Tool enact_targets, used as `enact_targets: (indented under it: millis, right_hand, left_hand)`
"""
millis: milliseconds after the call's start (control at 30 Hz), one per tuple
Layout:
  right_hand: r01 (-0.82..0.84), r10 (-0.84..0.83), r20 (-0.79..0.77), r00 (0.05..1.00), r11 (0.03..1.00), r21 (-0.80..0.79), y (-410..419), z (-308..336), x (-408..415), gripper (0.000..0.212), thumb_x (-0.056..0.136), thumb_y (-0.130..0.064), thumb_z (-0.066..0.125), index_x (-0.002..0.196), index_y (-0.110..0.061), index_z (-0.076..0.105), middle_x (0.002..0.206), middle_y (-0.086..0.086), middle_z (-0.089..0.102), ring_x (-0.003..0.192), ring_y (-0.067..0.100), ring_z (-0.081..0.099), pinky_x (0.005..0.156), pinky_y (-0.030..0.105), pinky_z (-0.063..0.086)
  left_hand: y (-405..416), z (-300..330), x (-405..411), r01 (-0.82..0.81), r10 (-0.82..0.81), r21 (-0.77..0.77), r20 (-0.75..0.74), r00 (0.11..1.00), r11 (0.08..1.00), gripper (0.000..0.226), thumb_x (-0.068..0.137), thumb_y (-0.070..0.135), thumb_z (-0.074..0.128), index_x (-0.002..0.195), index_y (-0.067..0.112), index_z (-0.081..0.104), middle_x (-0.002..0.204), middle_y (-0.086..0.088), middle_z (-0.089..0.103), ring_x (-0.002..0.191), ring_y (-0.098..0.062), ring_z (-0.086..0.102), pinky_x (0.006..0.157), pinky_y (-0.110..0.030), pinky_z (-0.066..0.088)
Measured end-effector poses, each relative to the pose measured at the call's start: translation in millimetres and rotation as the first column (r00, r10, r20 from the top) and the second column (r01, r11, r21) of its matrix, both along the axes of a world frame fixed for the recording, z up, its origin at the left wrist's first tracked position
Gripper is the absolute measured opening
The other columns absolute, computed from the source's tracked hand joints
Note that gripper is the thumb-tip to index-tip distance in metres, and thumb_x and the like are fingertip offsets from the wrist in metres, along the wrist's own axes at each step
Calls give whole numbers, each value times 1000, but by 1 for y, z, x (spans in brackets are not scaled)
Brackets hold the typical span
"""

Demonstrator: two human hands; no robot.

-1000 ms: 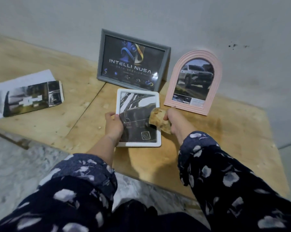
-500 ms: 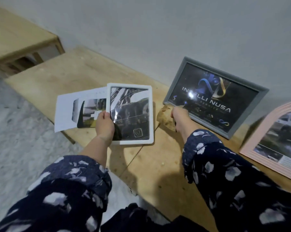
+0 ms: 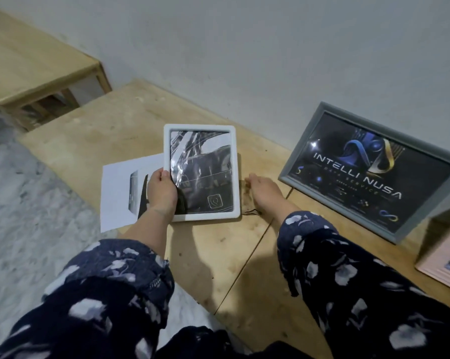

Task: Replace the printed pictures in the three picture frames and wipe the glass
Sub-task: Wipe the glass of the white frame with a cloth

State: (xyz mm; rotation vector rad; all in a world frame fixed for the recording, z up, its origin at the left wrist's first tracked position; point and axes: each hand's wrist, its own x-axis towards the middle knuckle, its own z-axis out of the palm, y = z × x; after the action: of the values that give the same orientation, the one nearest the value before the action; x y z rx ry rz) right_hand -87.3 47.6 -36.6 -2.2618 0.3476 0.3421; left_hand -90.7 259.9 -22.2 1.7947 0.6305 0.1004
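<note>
My left hand (image 3: 161,193) grips the white rectangular picture frame (image 3: 200,172) by its lower left edge, thumb pressed on the glass, fingers curled behind. The frame overlaps a white printed paper sheet (image 3: 120,187) lying on the pale plywood board (image 3: 205,255). My right hand (image 3: 262,187) lies palm down on the board just right of the frame, fingers pressed together over something brownish I cannot make out. A grey rectangular frame with a dark logo print (image 3: 369,174) leans at the wall, and a pink frame's corner (image 3: 444,265) shows beside it.
</note>
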Motion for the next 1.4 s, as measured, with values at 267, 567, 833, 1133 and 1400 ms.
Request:
enact_targets:
  millis: [267,567,833,1133,1400]
  right_hand:
    - [348,-387,-82,918,691,634,-55,53,-17,30,97,-27,45,115,-9,61,72,1,60,51,12,56,49,26,47]
    - [628,-768,15,641,535,566,-182,62,-111,29,102,-19,38,129,-26,43,124,6,56,109,28,59,96,48,49]
    - [780,-910,87,405,393,487,-302,80,-232,28,103,-16,36,127,-22,48,118,3,56,89,16,55,76,33,48]
    - [802,-963,82,257,260,537,-424,99,-364,27,102,-11,34,123,-24,46,100,8,62,67,20,64,42,19,45]
    - [752,-990,34,137,126,647,-493,82,-425,29,97,-8,37,98,-32,53,116,13,62,103,33,63,91,53,52]
  left_hand:
    - [-80,7,12,259,-261,-127,-2,965,958,31,104,22,29,110,3,53,89,-7,46,88,-23,44,82,-36,40]
    - [-229,28,-28,668,-673,-140,20,740,730,34,103,23,29,122,6,51,96,-6,49,89,-23,47,86,-39,43]
    - [-355,61,-94,900,-934,-256,-144,326,353,36,99,43,42,84,14,58,86,-8,60,79,-22,58,82,-36,52]
    - [-499,79,-193,960,-981,-253,-182,74,119,32,102,35,40,84,17,58,77,-1,63,68,-15,53,66,-28,39]
    - [-593,79,-255,812,-994,-577,-105,24,81,83,87,77,24,106,10,69,101,-13,71,96,-27,63,88,-37,48]
